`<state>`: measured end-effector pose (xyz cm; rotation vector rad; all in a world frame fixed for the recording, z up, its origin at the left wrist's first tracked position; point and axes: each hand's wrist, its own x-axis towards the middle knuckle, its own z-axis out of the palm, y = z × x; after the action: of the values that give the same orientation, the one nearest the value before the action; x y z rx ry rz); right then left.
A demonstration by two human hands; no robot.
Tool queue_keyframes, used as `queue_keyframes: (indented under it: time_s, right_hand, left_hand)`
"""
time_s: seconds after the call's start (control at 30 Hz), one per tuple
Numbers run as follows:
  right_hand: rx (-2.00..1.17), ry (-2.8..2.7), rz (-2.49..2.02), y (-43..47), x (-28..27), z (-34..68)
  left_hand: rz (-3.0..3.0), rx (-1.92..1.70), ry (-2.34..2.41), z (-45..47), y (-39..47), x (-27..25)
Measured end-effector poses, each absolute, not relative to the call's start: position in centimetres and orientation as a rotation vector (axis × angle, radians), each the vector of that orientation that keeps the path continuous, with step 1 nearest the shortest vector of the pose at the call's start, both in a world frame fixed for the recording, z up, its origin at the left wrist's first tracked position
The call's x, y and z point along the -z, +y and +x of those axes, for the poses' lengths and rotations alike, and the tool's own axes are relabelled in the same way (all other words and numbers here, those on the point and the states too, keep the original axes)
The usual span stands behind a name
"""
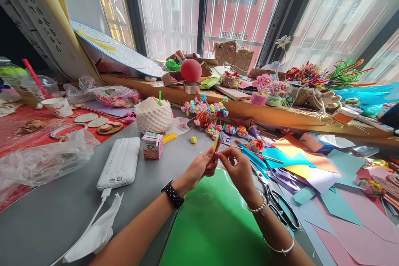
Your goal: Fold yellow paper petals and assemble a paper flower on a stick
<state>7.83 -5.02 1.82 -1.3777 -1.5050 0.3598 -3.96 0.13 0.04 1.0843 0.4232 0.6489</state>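
Both of my hands meet over the grey table, pinching a small folded strip of coloured paper [217,143] that sticks up between the fingers. My left hand [199,168], with a black dotted wristband, grips its lower part. My right hand [238,169], wearing a bead bracelet and a bangle, holds it from the right side. A green paper sheet [215,224] lies under my forearms. Black scissors [277,203] lie just right of my right wrist.
A white power bank [120,162] with its cable, a small pink carton [152,145] and a netted coconut with a straw [153,115] sit to the left. Paper flowers [207,112] stand ahead. Cut coloured sheets [311,166] cover the right. Plastic bags [43,158] lie far left.
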Motion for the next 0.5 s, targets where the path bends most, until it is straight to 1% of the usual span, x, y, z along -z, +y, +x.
queue_keyframes:
  time_s: [0.17,0.37,0.5]
  right_hand:
    - [-0.465,-1.500,-1.371,-4.6,-2.1,8.6]
    - [-0.946,-1.530,-1.260,-4.1,-2.3,10.7]
    - [-1.104,-1.542,-1.202,-4.1,-2.1,11.3]
  left_hand:
    - [1.147,-0.664,0.454,-4.0,0.4,0.0]
    - [1.292,-0.563,0.456,-4.3,0.3,-0.4]
    - [1.339,-0.514,0.434,-4.4,0.1,-0.5]
